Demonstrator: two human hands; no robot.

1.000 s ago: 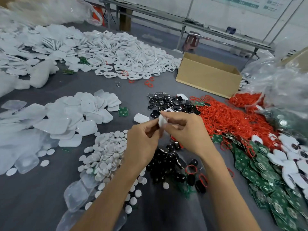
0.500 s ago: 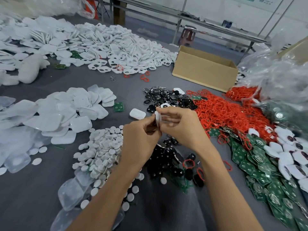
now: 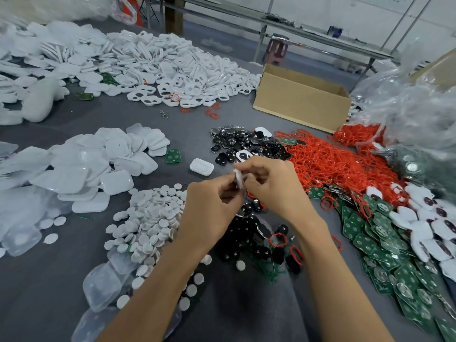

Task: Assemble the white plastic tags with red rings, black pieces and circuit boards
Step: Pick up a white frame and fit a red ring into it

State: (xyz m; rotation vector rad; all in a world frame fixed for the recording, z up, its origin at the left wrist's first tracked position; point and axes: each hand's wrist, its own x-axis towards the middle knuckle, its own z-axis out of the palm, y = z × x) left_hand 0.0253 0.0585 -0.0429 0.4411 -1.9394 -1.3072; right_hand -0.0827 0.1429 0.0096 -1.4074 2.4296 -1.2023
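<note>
Both hands meet above the table's middle and pinch one white plastic tag (image 3: 238, 178) held edge-on between them. My left hand (image 3: 209, 211) holds it from the left, my right hand (image 3: 274, 186) from the right. Under the hands lies a heap of black pieces (image 3: 249, 233) with a few loose red rings (image 3: 278, 239). A large pile of red rings (image 3: 328, 166) spreads to the right, with green circuit boards (image 3: 385, 248) in front of it. Another finished-looking white tag (image 3: 201, 166) lies just beyond the hands.
White round discs (image 3: 148, 218) are heaped at the left of the hands, white shells (image 3: 98, 164) further left, white frames with holes (image 3: 185, 75) at the back. A cardboard box (image 3: 301, 104) stands back right. Clear plastic bags (image 3: 414, 99) and assembled tags (image 3: 424, 225) lie right.
The hands keep working the tag, which has turned more edge-on between the fingers. The view has shifted slightly; the piles have not moved.
</note>
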